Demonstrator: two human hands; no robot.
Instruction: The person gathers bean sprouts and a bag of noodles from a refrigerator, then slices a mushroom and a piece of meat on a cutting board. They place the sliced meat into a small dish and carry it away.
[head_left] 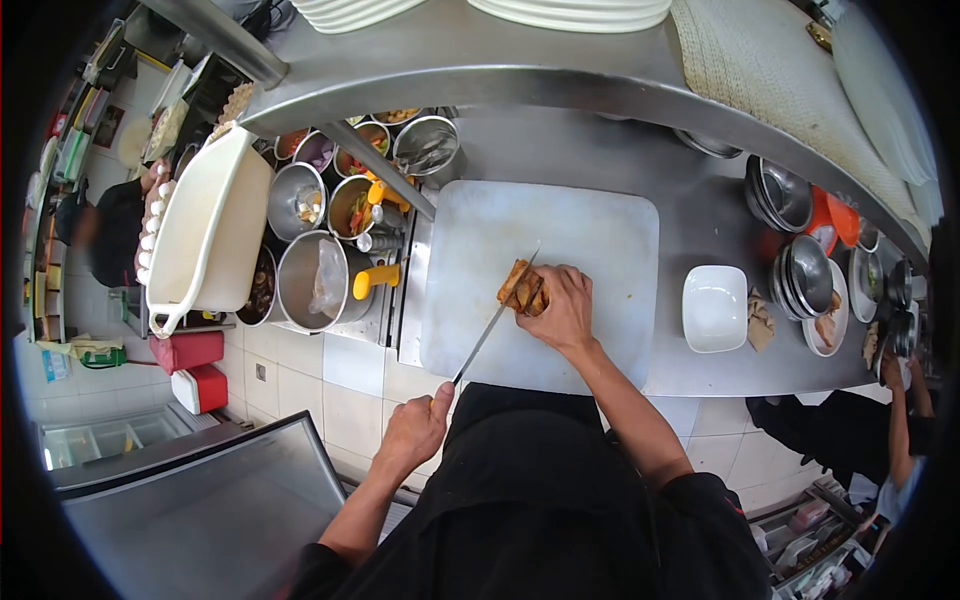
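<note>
My left hand (412, 432) is closed around the handle of a long, thin-bladed knife (482, 342), near the front edge of the white cutting board (610, 230). The blade slants up and to the right across the board and meets a small stack of golden-brown food pieces (522, 288). Cut faces show on these pieces, but their exact kind is not clear. My right hand (560, 308) presses them to the board from the right, fingers curled over them and fingertips close to the blade.
Left of the board stand steel pots (312, 280) and yellow-handled tools (376, 281). A white square bowl (714, 310) and stacked steel bowls (803, 275) are on the right. A steel shelf (480, 85) overhangs the back. People work at both sides.
</note>
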